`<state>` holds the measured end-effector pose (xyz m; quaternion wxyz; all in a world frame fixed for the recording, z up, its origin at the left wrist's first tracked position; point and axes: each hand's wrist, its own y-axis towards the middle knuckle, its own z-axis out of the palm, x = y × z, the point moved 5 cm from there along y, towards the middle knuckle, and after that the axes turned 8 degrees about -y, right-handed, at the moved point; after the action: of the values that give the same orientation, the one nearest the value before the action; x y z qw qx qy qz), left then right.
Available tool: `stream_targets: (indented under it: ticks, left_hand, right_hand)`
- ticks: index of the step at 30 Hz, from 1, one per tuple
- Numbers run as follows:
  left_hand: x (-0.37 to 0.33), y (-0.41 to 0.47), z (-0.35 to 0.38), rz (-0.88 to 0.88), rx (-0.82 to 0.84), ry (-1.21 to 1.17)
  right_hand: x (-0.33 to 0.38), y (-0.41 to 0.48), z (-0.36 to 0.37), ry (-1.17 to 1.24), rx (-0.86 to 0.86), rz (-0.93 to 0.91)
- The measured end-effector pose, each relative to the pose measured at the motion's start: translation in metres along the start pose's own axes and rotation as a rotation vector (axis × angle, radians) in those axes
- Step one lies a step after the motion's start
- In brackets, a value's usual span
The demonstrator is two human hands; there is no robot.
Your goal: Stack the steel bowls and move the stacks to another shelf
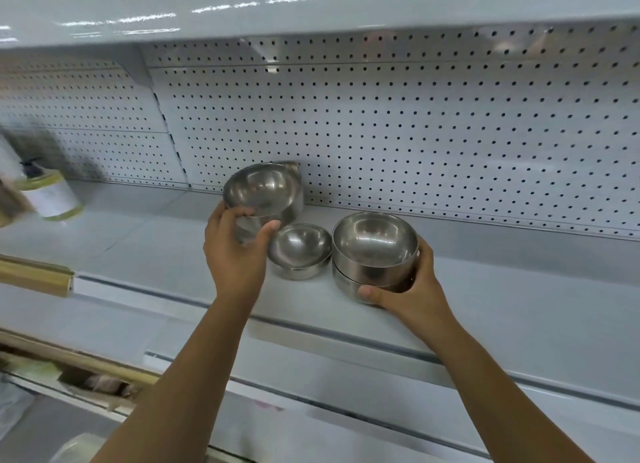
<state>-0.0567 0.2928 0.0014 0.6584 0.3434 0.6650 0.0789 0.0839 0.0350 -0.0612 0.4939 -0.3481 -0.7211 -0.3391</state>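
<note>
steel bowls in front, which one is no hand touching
The small round steel bowl in the middle, untouched between the left hand and right hand.

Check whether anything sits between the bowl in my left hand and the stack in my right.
Yes. A small bowl stands on the shelf between the left bowl and the stack; passing above it looks possible.

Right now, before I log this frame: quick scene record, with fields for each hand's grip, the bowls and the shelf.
left hand: grips tilted bowl, opening toward camera
right hand: grips two-bowl stack low on its side; stack upright
loose bowl: upright on shelf, between the two held items; no hand grips it
steel piece: behind tilted bowl, against pegboard, mostly hidden
bottle: far left on shelf, blurred
</note>
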Motion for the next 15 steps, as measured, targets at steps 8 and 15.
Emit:
stream_targets:
  ticks: [8,15]
  left_hand:
    - [-0.049,-0.018,0.034,-0.051,0.347,-0.376]
    - [-0.052,-0.028,0.058,-0.043,0.56,-0.377]
  right_hand:
    - [0.003,0.001,0.0,-0.024,-0.007,-0.036]
    - [0.0,0.0,0.0,-0.031,-0.021,-0.056]
